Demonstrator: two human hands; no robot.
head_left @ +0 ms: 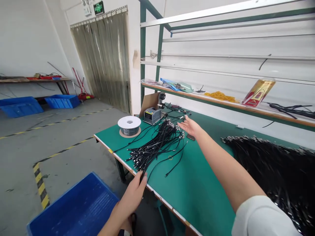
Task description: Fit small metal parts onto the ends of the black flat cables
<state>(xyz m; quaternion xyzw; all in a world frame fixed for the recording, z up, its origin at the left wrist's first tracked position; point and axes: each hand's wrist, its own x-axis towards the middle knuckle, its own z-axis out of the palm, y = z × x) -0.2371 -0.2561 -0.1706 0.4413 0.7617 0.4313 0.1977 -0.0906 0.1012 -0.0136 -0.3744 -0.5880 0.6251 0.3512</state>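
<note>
My left hand [136, 187] is closed around black cables [145, 167] at the near edge of the green table, beside the tail of a loose bundle. The bundle of black cables [157, 142] lies across the table, with metal connectors at its far end. My right hand [189, 126] reaches over that connector end with its fingers apart. Close to its upper fingertip is a cable end; whether they touch I cannot tell. Under my right hand lies a dark flat object [190, 137]. A single cable [176, 164] curves over the tabletop nearby.
A white spool [129, 122] of dark cable and a grey tape-dispenser-like machine [152, 114] stand at the left. A large pile of black cables [273, 167] covers the right side. A blue bin [76, 203] sits below the table edge. Above runs a shelf [197, 95].
</note>
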